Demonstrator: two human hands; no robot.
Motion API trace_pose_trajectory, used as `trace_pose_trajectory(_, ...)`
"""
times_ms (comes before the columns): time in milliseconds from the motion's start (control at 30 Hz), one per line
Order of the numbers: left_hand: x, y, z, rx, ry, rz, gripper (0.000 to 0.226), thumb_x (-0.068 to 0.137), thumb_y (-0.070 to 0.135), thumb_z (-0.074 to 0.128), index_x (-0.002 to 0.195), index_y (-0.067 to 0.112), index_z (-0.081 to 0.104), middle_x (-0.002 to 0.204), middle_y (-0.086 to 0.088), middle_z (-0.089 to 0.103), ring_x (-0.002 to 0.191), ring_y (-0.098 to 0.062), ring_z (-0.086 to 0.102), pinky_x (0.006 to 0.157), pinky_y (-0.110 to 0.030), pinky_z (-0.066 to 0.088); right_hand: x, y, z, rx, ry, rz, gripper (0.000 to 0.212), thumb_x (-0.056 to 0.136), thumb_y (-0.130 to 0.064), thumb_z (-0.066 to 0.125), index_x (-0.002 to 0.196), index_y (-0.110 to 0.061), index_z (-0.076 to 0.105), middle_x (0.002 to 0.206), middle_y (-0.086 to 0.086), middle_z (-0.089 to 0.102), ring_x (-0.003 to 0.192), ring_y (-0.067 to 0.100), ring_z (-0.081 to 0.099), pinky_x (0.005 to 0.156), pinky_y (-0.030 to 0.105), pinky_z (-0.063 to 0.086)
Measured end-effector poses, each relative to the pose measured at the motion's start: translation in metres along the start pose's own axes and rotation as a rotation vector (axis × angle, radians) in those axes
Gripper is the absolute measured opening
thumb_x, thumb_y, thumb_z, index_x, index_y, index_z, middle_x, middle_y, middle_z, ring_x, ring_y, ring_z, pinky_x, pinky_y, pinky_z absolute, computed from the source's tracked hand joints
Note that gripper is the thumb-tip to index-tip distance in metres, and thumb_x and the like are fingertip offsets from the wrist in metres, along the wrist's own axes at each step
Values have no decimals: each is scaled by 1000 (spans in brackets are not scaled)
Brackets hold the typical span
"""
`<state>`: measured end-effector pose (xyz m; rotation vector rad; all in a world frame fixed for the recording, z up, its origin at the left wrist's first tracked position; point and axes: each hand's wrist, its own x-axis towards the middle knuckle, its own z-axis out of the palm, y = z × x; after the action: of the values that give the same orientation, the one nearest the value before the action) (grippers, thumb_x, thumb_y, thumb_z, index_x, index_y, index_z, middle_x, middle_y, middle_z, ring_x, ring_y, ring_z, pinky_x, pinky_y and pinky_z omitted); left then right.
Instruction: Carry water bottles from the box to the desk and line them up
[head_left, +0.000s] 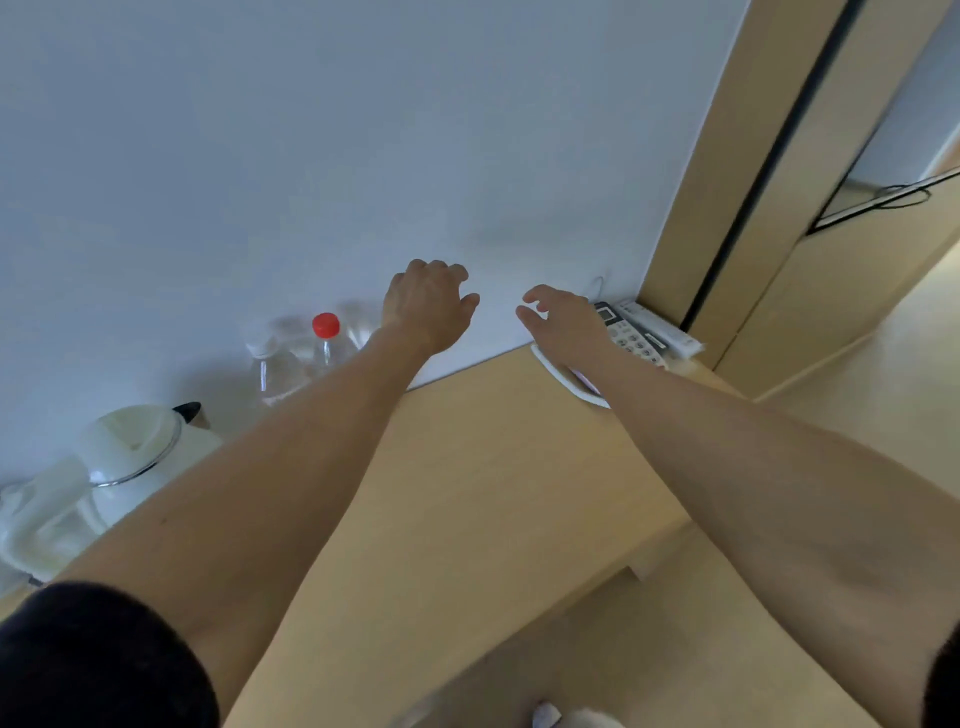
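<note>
Clear water bottles stand along the back of the wooden desk (483, 467) against the white wall. One has a red cap (326, 338); another clear bottle (272, 369) stands to its left. My left hand (428, 304) reaches over the desk just right of the bottles, fingers loosely curled, holding nothing. My right hand (563, 322) hovers further right with relaxed spread fingers, also empty. My left forearm hides part of the bottle row. The box is out of view.
A white electric kettle (137, 457) sits at the desk's left end. A white cable (566, 379), a remote control (628, 335) and a white flat device (665, 327) lie in the back right corner beside a wooden panel (727, 182).
</note>
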<state>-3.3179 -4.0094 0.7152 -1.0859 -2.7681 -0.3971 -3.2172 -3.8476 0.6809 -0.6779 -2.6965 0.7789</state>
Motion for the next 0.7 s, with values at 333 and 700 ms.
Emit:
trace_pose_trajectory(333,6,196,63,-47,-184,324,44,101,40,49,138,17,52,126,-12,62,119,-33,52,95,-44,42,-99,156,-105,-152,117,330,40,100,-41,47,135,-23,56,132,7,61,120,32,55,93,39,47)
trace_pose_trajectory(700,-55,459,132,-113,-415,570,60,100,49,49,152,22,38,152,-8,48,139,-31,42,109,-45,39,-267,337,-231,-196,226,673,45,96,-44,55,137,-25,56,137,8,61,128,29,54,101,36,44)
